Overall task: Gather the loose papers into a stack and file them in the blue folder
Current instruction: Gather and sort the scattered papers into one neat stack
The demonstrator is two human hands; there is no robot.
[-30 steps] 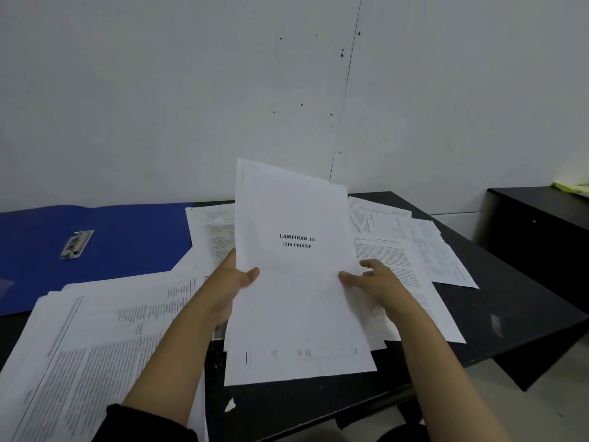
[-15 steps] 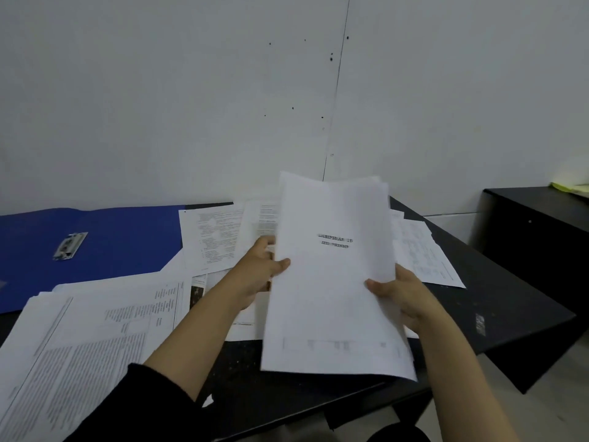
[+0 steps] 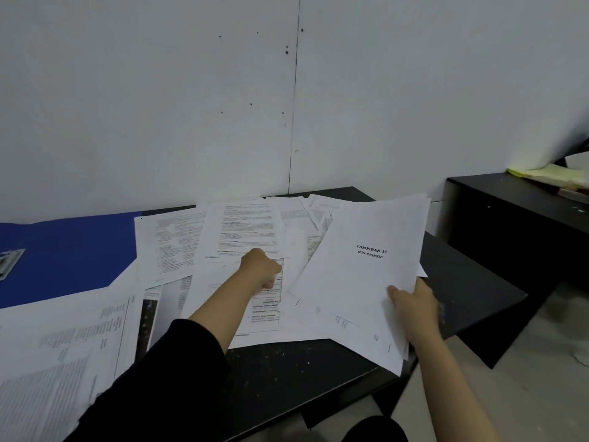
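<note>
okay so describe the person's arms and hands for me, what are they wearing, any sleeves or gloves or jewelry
Both hands are bare, with no gloves. The left hand comes out of a dark, near-black long sleeve pushed up to about mid-forearm. The right hand and its forearm show no sleeve as far as the frame reaches. No rings, watch or bracelet are visible.

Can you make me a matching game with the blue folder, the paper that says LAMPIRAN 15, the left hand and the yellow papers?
Things:
1. blue folder
2. LAMPIRAN 15 sheet
3. left hand
4. yellow papers

Places or states:
A. on the other black table, far right
B. lying open at the left of the desk
C. held up at its edge by the right hand
D. reaching onto the loose printed papers on the desk

Pairs: 1-B, 2-C, 3-D, 4-A
</note>
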